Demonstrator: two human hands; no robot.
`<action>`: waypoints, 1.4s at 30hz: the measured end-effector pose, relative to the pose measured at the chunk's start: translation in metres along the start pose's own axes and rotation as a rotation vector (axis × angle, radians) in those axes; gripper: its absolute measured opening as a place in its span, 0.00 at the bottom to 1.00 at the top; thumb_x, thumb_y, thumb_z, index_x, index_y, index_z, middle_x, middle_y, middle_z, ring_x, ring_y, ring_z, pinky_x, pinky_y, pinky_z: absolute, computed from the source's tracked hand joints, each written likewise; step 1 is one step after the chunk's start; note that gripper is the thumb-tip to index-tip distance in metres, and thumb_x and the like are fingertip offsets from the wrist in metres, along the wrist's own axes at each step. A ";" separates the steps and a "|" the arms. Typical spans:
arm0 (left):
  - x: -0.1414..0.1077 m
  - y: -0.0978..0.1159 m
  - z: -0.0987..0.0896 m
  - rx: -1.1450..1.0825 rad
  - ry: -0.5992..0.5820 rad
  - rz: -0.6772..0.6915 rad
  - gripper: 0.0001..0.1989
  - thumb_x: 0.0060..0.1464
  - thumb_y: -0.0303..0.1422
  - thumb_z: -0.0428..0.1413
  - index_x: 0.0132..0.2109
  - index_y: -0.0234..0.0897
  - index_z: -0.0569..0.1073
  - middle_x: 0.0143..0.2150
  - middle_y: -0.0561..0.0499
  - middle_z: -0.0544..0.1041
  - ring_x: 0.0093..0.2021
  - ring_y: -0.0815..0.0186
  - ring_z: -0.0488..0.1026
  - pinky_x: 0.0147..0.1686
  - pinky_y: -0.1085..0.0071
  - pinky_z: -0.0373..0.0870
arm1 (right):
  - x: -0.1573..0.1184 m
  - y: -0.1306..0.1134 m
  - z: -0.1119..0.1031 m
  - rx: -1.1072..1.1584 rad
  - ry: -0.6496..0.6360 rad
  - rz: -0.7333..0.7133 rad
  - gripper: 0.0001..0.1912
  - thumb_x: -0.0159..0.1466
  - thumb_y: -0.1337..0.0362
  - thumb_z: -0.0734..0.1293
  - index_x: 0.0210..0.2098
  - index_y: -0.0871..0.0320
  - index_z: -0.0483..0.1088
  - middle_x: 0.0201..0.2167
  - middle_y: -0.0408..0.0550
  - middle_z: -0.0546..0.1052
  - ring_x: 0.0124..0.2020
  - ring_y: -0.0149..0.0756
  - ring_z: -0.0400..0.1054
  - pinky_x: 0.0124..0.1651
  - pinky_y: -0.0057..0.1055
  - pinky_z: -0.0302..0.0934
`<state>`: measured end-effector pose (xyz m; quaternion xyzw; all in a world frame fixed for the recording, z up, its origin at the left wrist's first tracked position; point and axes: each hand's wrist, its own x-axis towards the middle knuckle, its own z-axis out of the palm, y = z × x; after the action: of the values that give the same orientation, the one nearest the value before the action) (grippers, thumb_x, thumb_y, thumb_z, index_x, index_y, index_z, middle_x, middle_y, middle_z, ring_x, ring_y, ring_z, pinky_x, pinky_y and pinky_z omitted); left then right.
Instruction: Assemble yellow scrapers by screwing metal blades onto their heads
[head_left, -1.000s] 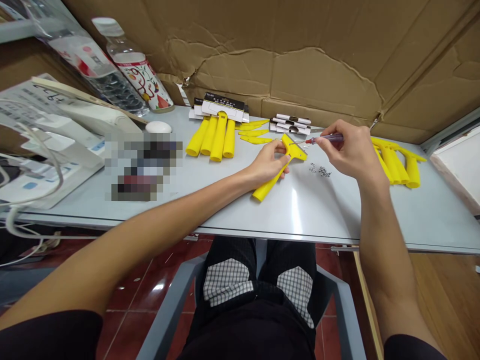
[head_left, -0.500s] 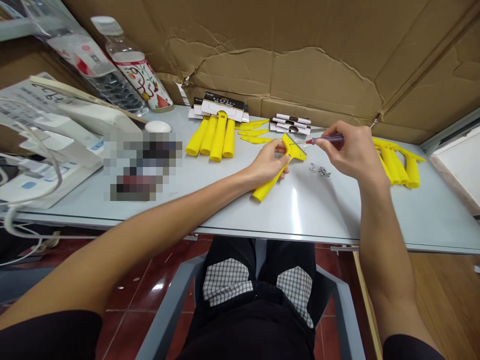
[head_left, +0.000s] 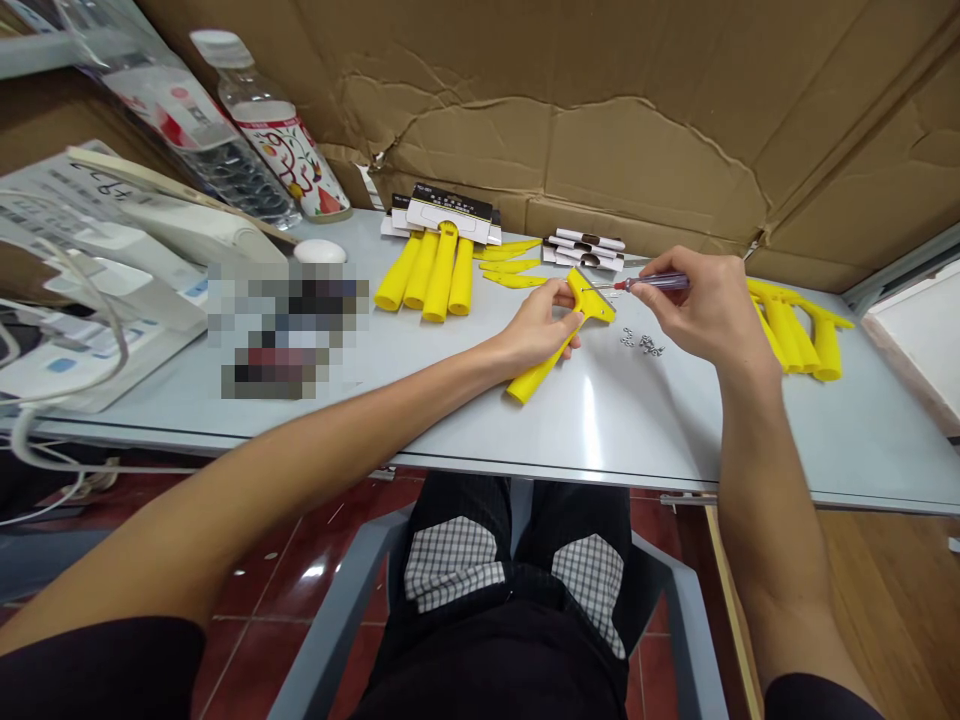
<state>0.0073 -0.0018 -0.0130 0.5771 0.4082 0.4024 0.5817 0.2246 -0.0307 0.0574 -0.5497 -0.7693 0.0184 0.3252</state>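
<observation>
My left hand (head_left: 541,322) grips a yellow scraper (head_left: 541,372) near its wide head, the handle slanting down toward the table's front edge. A metal strip shows along the top of the head. In my right hand (head_left: 694,300) is a screwdriver (head_left: 660,283) with a dark translucent handle and a red collar. Its thin shaft points left, the tip meeting the scraper head near a screw hole. Small loose screws (head_left: 649,345) lie on the table just right of the scraper.
Several yellow scrapers with black-and-white sleeves (head_left: 435,270) lie behind to the left, beside loose yellow strips (head_left: 514,265) and folded cards (head_left: 583,248). More yellow scraper bodies (head_left: 806,335) are at right. Bottles (head_left: 289,150), a white mouse (head_left: 320,251) and white devices (head_left: 165,240) stand left; cardboard backs the table.
The screwdriver's tip has come to the scraper head, its shaft now level across it. My left hand keeps the scraper in nearly the same place.
</observation>
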 end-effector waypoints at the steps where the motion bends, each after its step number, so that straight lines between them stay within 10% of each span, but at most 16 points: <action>1: 0.000 0.000 0.000 0.003 -0.004 0.006 0.08 0.66 0.23 0.57 0.48 0.38 0.66 0.64 0.38 0.75 0.25 0.76 0.74 0.22 0.74 0.72 | 0.000 0.001 0.000 -0.016 0.007 0.005 0.10 0.68 0.55 0.72 0.41 0.54 0.79 0.34 0.51 0.84 0.33 0.48 0.79 0.42 0.44 0.71; 19: -0.005 -0.001 -0.001 0.176 -0.017 0.115 0.08 0.67 0.24 0.55 0.49 0.39 0.65 0.64 0.39 0.74 0.25 0.75 0.76 0.18 0.72 0.72 | 0.000 -0.020 -0.013 -0.177 -0.140 0.218 0.21 0.72 0.50 0.66 0.28 0.54 0.80 0.17 0.52 0.73 0.31 0.53 0.73 0.45 0.53 0.67; 27: -0.005 0.006 -0.002 0.173 0.012 0.090 0.11 0.65 0.23 0.57 0.52 0.39 0.68 0.64 0.40 0.75 0.26 0.74 0.76 0.20 0.72 0.72 | 0.001 -0.005 -0.013 -0.089 -0.390 0.081 0.18 0.71 0.52 0.67 0.51 0.53 0.82 0.30 0.47 0.84 0.33 0.46 0.78 0.46 0.44 0.68; 31: -0.003 0.010 -0.001 0.070 -0.005 0.011 0.11 0.63 0.23 0.58 0.49 0.39 0.68 0.64 0.38 0.74 0.27 0.73 0.76 0.22 0.71 0.72 | 0.003 -0.002 -0.008 -0.067 -0.485 0.054 0.12 0.69 0.56 0.67 0.44 0.51 0.82 0.27 0.43 0.82 0.30 0.42 0.76 0.40 0.40 0.67; 38: -0.003 0.018 -0.002 -0.058 0.023 -0.044 0.13 0.61 0.23 0.59 0.49 0.41 0.67 0.60 0.40 0.76 0.30 0.68 0.77 0.25 0.68 0.72 | 0.007 0.054 -0.008 -0.198 -0.257 0.198 0.05 0.62 0.57 0.72 0.35 0.50 0.79 0.33 0.47 0.85 0.29 0.40 0.74 0.34 0.40 0.68; 42: -0.003 0.021 -0.003 -0.085 -0.009 -0.036 0.13 0.61 0.23 0.57 0.49 0.41 0.67 0.55 0.42 0.78 0.30 0.68 0.78 0.26 0.68 0.73 | 0.009 0.086 -0.007 -0.328 -0.337 0.393 0.06 0.57 0.59 0.74 0.34 0.50 0.81 0.32 0.48 0.83 0.28 0.40 0.72 0.32 0.40 0.67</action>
<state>0.0039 -0.0035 0.0076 0.5463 0.3982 0.4063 0.6148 0.2984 0.0087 0.0336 -0.7222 -0.6842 0.0472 0.0900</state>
